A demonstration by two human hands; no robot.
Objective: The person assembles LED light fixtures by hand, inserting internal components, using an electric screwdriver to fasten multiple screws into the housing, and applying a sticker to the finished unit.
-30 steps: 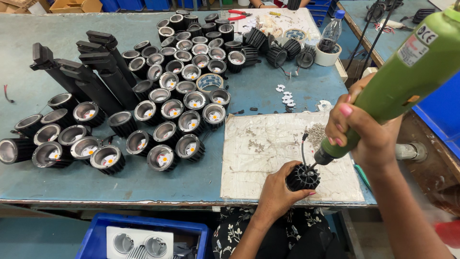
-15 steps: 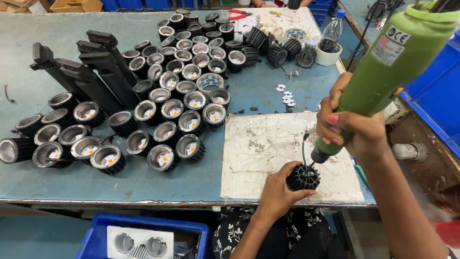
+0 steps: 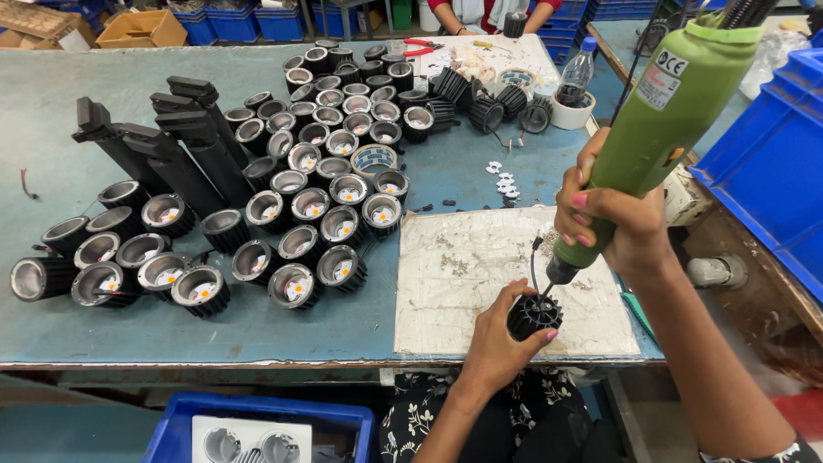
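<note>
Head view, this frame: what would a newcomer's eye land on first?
The big green electric screwdriver at right, gripped by the right hand with its bit down on a black finned heat sink that the left hand steadies on a worn white mat. Next, the crowd of round black lamp housings filling the left and middle of the blue-green table, with more blue bins at far right.

The right hand (image 3: 613, 227) now holds the green electric screwdriver (image 3: 651, 129) steeper than a second ago, its top swung up from about two o'clock toward one o'clock. The hand sits slightly higher on the body. Its tip seems unmoved on the black finned housing (image 3: 533, 315), though that is hard to judge.
</note>
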